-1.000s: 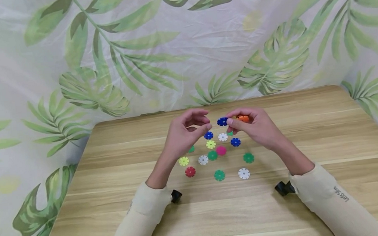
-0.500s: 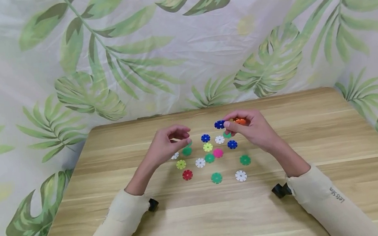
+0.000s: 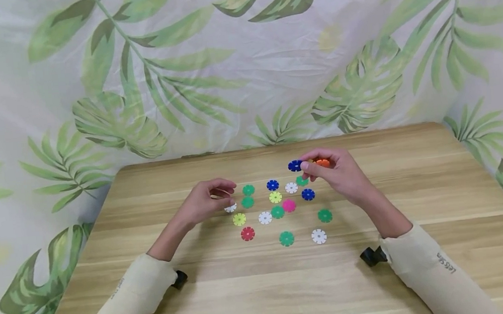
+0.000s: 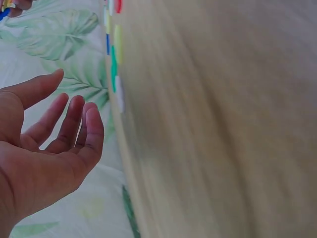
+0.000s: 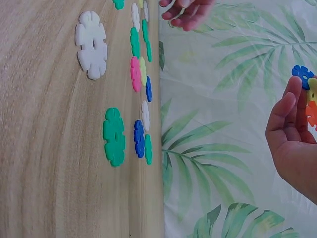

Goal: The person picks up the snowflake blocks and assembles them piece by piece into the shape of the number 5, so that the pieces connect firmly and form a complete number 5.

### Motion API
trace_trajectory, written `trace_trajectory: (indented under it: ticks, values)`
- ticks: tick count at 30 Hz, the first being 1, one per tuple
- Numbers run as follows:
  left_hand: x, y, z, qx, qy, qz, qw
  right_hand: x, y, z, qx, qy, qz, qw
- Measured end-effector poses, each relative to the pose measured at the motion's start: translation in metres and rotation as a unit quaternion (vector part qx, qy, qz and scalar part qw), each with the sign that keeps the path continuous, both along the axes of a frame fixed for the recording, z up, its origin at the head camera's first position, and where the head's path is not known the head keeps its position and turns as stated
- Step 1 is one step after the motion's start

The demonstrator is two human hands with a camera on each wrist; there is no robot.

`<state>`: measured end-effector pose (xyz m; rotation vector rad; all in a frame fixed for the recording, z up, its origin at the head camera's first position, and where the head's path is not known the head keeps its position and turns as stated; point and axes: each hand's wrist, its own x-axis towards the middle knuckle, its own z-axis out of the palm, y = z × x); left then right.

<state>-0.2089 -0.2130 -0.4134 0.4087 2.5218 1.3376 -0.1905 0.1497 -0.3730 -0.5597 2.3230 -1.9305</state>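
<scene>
My right hand holds up several joined notched plastic discs. A blue disc sticks out past the thumb and an orange disc shows behind it. Between them a yellow disc appears in the right wrist view, partly hidden by the fingers. At the left of the loose discs hovers my left hand, its fingers loosely bent and nothing in its grasp, as the left wrist view confirms. Just under its fingertips lies a white disc, partly covered. Two green discs lie to its right.
More loose discs lie flat across the middle of the wooden table: a red disc, a pink disc, a white disc, and several blue, yellow and green ones. A leaf-patterned cloth hangs behind the table's far edge.
My left hand has moved left and down, away from the joined discs, to above the white disc. The right hand has stayed nearly in place, still holding the joined discs.
</scene>
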Motion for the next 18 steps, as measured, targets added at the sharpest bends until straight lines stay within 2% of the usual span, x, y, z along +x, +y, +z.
trace_trajectory:
  ticks: [3, 9, 18]
  values:
    - [-0.0005, -0.0039, -0.0019, -0.005, -0.015, 0.003, 0.9999, -0.0003, -0.0007, 0.0010, -0.005, 0.000, -0.002, 1.0000]
    - [-0.0009, -0.0091, -0.0049, -0.030, -0.014, 0.009, 0.9994, -0.0007, -0.0013, -0.0001, -0.020, 0.002, 0.000, 0.9998]
    - [-0.0035, -0.0101, -0.0099, -0.039, -0.026, 0.009, 0.9989, -0.0009, 0.0003, 0.0011, -0.024, -0.004, -0.002, 0.9997]
